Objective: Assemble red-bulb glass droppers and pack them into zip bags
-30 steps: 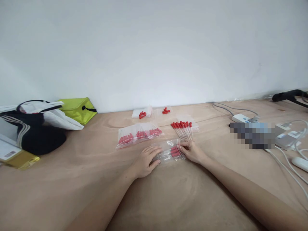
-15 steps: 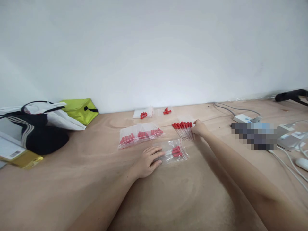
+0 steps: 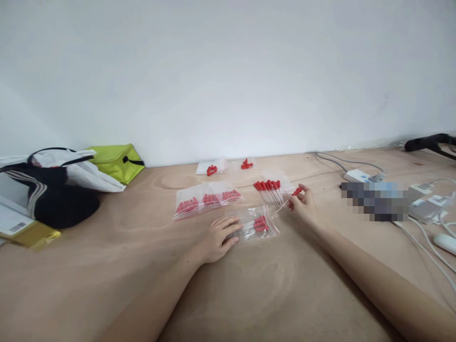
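Observation:
A dropper [image 3: 297, 191] with a red rubber bulb and a thin clear tube is pinched in my right hand [image 3: 302, 205], just right of a row of similar droppers [image 3: 268, 186]. Those lie side by side on the table, bulbs toward the wall. My left hand [image 3: 220, 240] rests flat with its fingers apart on the left end of a clear zip bag [image 3: 251, 232]. Several red-bulbed droppers [image 3: 261, 223] lie inside that bag, their bulbs toward its red-lined edge at the right.
Overlapping zip bags [image 3: 206, 199] with red bulbs in them lie beyond my left hand. Loose red bulbs [image 3: 246, 164] sit on bags by the wall. To the left are a dark cap [image 3: 64, 204] and a lime bag [image 3: 116, 164]; cables and a power strip [image 3: 358, 175] are at the right.
My right hand has taken one dropper from the right end of the row and drawn it to the right and nearer me. My left hand has stayed on the bag.

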Demonstrator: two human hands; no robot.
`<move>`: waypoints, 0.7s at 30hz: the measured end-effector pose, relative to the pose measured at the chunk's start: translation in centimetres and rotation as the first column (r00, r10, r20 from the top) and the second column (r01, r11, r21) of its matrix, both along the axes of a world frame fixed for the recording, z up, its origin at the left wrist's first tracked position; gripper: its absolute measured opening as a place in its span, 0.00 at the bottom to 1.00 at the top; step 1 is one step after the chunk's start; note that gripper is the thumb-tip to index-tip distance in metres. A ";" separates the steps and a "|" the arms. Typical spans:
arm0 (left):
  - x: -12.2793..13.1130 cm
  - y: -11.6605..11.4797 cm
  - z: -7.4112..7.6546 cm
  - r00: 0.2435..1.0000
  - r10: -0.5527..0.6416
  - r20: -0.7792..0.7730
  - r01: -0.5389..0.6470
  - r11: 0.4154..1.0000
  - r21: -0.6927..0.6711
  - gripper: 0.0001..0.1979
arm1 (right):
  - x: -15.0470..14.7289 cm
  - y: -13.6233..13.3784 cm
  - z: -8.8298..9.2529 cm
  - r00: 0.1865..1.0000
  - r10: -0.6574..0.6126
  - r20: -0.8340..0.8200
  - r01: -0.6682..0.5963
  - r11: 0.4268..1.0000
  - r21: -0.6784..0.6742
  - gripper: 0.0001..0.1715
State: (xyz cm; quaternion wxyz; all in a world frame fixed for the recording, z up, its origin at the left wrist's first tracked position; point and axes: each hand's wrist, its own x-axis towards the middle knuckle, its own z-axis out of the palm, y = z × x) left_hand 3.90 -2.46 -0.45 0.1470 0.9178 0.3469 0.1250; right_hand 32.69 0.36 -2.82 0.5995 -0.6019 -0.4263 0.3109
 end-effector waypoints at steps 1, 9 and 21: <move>0.0 0.0 0.0 1.000 0.002 0.007 -0.002 1.000 -0.001 0.17 | -0.7 -0.5 -0.2 0.999 0.012 -0.052 -0.010 1.000 0.026 0.32; 0.0 -0.1 0.1 0.999 0.025 0.047 -0.025 1.000 -0.002 0.21 | -4.3 -2.3 0.0 0.961 0.142 -0.237 -0.116 0.986 0.118 0.27; -0.1 -0.1 0.0 0.998 0.011 0.068 -0.011 1.000 -0.010 0.21 | -5.1 -3.1 -0.7 0.906 0.407 -0.116 -0.410 0.912 -0.004 0.19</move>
